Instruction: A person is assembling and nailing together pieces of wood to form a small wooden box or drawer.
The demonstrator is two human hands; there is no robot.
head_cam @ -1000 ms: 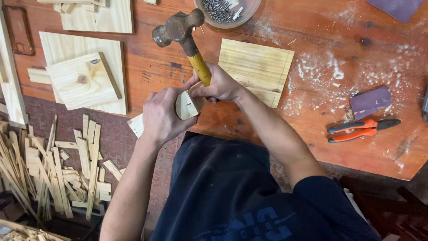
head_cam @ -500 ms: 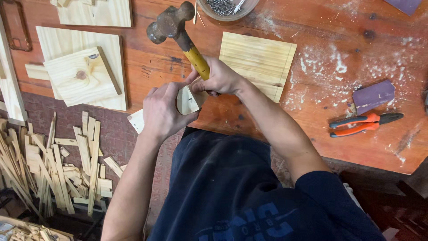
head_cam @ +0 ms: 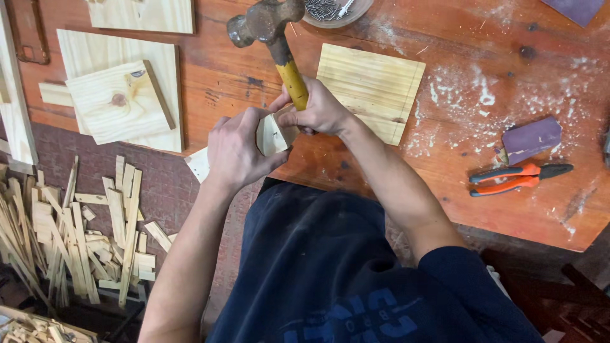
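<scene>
in the head view, a round dish point(head_cam: 333, 16) at the far edge of the workbench point(head_cam: 483, 82) holds a heap of small nails point(head_cam: 325, 7). the left hand point(head_cam: 238, 152) grasps a small pale wood piece point(head_cam: 272, 134) at the near edge. touching it on the right, the right hand point(head_cam: 321, 108) is clenched around the yellow handle of a hammer point(head_cam: 273, 32), whose head points far.

The right hand point(head_cam: 321, 108) grips the yellow handle of a hammer point(head_cam: 273, 38), its rusty head raised over the reddish workbench point(head_cam: 457, 184). The left hand point(head_cam: 238, 149) pinches a small pale wood piece point(head_cam: 272, 134) against the right thumb. Beyond the hands lies a square pine board point(head_cam: 372, 89) (grain running crosswise); orange-handled pliers point(head_cam: 518, 178) rest well apart, beside a purple sanding block point(head_cam: 532, 138).
</scene>
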